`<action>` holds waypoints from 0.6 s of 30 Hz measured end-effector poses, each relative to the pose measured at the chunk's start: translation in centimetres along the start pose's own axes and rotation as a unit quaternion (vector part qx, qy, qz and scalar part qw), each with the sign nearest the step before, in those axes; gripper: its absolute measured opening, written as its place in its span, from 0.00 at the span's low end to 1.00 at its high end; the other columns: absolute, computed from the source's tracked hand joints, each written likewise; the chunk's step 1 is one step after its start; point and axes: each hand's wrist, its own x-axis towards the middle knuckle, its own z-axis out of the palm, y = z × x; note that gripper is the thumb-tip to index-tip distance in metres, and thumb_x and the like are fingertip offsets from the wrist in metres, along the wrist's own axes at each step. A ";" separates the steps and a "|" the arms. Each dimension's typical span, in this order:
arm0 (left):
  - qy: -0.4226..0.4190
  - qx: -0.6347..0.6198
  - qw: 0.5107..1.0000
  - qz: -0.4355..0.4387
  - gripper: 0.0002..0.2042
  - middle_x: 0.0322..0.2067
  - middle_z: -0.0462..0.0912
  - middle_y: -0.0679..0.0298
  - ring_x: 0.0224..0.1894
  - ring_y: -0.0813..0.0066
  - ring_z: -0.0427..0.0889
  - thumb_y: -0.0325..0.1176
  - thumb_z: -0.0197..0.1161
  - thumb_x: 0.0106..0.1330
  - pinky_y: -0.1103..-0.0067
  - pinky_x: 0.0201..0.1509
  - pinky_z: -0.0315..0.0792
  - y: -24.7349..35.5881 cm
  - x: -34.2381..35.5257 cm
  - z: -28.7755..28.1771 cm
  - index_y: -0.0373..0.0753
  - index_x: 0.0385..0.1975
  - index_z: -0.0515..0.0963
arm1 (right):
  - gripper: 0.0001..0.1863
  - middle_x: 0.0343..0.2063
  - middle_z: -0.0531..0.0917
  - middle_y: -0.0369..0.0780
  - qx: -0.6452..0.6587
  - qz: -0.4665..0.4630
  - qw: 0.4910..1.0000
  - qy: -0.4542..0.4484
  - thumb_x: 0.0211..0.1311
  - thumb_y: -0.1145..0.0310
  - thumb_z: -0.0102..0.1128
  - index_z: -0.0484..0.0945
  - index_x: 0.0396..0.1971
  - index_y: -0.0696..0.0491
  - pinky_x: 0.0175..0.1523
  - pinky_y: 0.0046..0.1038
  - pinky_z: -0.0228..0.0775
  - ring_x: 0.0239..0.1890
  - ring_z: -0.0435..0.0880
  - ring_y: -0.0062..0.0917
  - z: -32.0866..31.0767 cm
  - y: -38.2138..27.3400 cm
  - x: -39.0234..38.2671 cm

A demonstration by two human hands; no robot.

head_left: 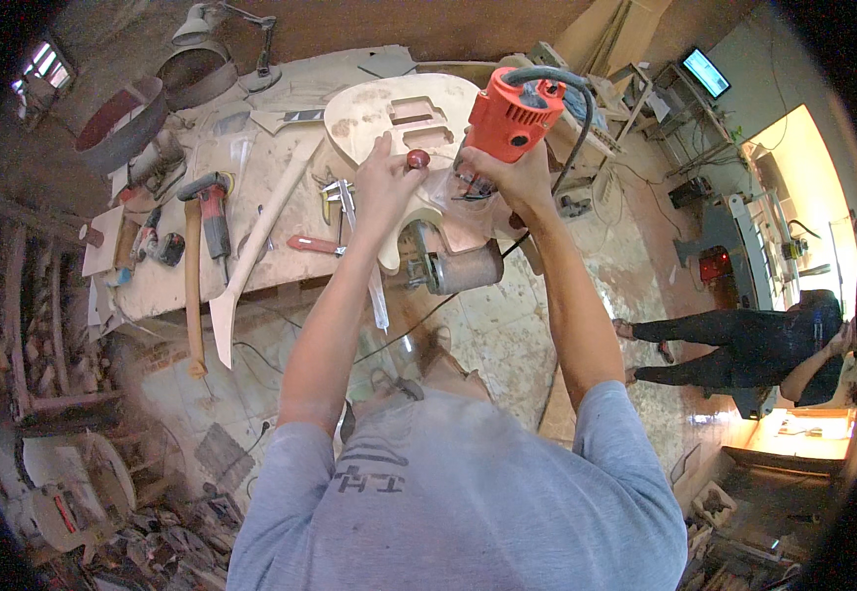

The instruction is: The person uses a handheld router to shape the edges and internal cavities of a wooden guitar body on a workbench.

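A pale wooden electric guitar body (pixel 354 108) with rectangular cavities lies at the bench's front edge. Over its lower right part stands a red router (pixel 514 115) with a dark cord, seemingly on a clear base plate. My right hand (pixel 512 182) is closed round the router's lower housing, its far fingers hidden. Closed at a dark red round knob (pixel 418 159) beside the router is my left hand (pixel 386 182), thumb against the knob; some of its fingers are hidden. Metal calipers (pixel 348 207) and a red-handled tool (pixel 315 244) lie left of my left forearm.
A long wooden guitar neck (pixel 269 222), an angle grinder (pixel 214 222) and a cordless drill (pixel 159 239) lie on the workbench (pixel 295 264). A cylindrical motor-like machine (pixel 468 268) sits below the body. Another person (pixel 758 345) stands at the right. A desk lamp (pixel 195 28) is far left.
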 end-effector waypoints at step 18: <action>0.079 0.041 0.996 -0.025 0.16 0.73 0.63 0.32 0.67 0.42 0.77 0.36 0.66 0.58 0.64 0.69 0.72 1.7 -1.3 -1.8 0.34 0.41 0.88 | 0.22 0.32 0.88 0.34 -0.018 -0.053 0.998 0.034 0.50 0.62 0.83 0.84 0.42 0.57 0.42 0.27 0.81 0.34 0.87 0.20 4.7 -2.1 -1.1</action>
